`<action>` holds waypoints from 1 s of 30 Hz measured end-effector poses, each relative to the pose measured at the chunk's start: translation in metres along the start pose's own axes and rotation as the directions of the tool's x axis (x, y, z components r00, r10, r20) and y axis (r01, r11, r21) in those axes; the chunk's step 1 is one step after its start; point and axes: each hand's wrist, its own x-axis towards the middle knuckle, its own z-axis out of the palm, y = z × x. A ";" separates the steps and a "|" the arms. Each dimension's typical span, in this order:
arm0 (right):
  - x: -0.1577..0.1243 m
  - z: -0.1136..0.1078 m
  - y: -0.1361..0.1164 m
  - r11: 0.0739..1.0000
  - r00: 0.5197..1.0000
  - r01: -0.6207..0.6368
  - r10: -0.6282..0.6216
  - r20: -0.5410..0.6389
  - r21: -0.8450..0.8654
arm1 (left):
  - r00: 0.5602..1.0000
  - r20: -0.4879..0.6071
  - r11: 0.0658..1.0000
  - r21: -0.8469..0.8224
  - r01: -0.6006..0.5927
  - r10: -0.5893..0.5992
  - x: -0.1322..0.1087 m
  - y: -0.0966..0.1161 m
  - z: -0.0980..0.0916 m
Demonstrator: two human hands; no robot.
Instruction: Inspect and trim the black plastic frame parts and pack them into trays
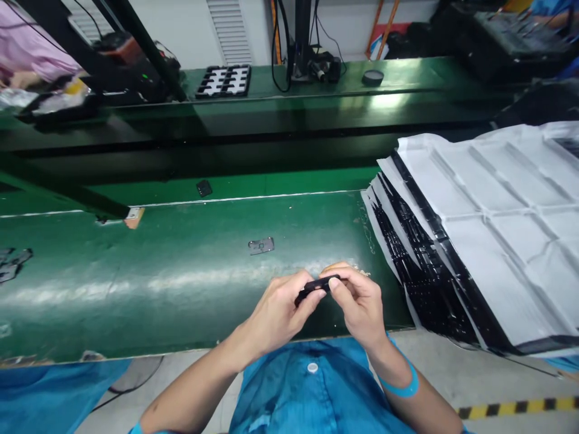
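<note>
Both of my hands hold one slim black plastic part (316, 286) just above the front edge of the green workbench (158, 253). My left hand (284, 303) grips its left end between thumb and fingers. The right end is pinched by my right hand (357, 298), whose thumb presses on the near side. My fingers cover much of the part, so its exact kind cannot be made out. Beyond my hands a flat dark plate with cutouts (261, 246) lies on the bench.
Stacked black trays with white sheets (506, 223) rise on the right. A small black square piece (204, 188) lies farther back; several dark plates (13, 264) sit far left. A raised green shelf (280, 108) carries a black-and-white tray (225, 81) and a round black disc (373, 78).
</note>
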 end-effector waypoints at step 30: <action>0.000 -0.002 0.017 0.999 0.999 -0.043 0.043 0.001 -0.011 | 1.000 0.017 1.000 0.009 0.000 0.000 0.001 -0.011 0.008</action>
